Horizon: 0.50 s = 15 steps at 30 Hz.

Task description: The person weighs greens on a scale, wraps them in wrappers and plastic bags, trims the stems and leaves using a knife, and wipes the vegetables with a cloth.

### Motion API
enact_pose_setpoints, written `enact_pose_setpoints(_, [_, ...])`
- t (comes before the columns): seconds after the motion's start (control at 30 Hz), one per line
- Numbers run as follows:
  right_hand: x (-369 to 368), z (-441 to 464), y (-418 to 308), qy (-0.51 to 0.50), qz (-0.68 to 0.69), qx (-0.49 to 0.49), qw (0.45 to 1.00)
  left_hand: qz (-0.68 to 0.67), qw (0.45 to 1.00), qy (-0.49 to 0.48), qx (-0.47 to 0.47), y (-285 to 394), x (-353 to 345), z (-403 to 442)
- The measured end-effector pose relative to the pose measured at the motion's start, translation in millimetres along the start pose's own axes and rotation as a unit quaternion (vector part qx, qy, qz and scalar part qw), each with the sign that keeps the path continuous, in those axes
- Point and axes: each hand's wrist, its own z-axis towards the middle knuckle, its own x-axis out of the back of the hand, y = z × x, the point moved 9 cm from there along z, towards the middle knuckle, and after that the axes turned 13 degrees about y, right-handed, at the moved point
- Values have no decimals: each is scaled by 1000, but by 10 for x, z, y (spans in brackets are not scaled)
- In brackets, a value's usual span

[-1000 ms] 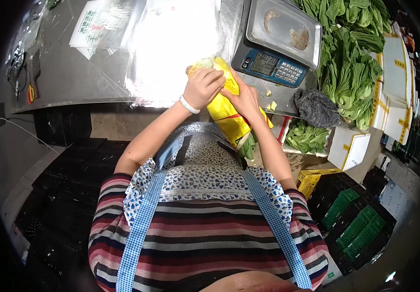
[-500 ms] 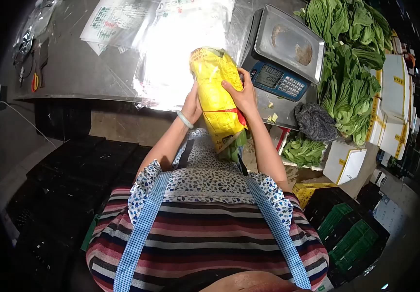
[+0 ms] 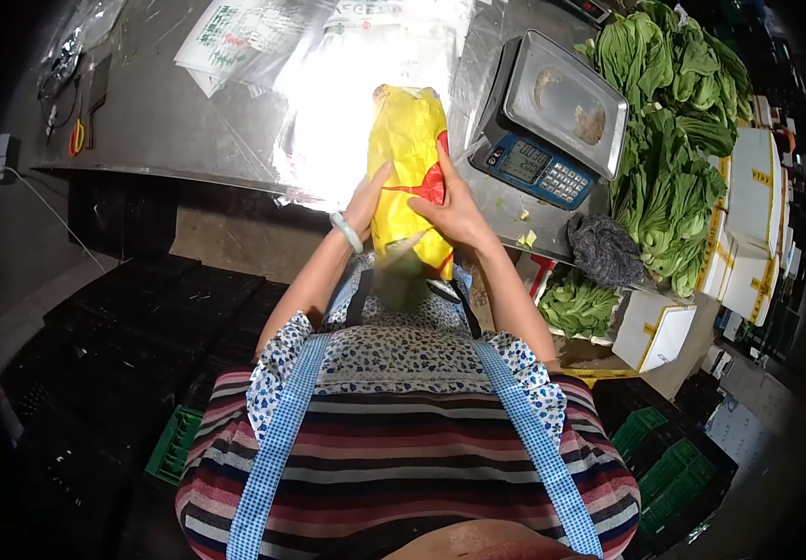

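Yellow bag [image 3: 406,154] upheld across the surface's [image 3: 165,126] near edge, lower end toward the apron [image 3: 393,359]; whether it touches metal, can't tell. Left hand [image 3: 365,207] along its left side, right hand [image 3: 454,213] on its right, thumb across the front; both grip it. Room: broad stretch of metal from scissors [image 3: 77,138], by the left end, to plastic sheets [image 3: 379,51]; narrow gap between right hand and scale [image 3: 561,177].

Count: one yellow bag, one scale, one pair of scissors, one grey cloth [image 3: 603,247] at the near right corner. Leafy greens [image 3: 664,187] heaped along the right edge, overlapping, uncountable.

Obscured: left fingers mostly behind the bag; bag's lower end blurred, dark green; sheets glare-washed, cut off at top.
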Motion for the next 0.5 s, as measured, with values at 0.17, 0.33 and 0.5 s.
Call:
enact_pose_setpoints(0.17, [171, 251, 126, 56, 95, -116, 987, 176, 982, -3, -66, -221, 330, -49])
enact_pose_setpoints(0.33, [44, 145, 11, 83, 1, 10, 997, 490, 628, 148, -587, 1247, -444, -663])
enact_pose_setpoints(0.5, [-12, 58, -276, 46, -25, 21, 998, 548, 525, 101, -644, 1333, -989, -161])
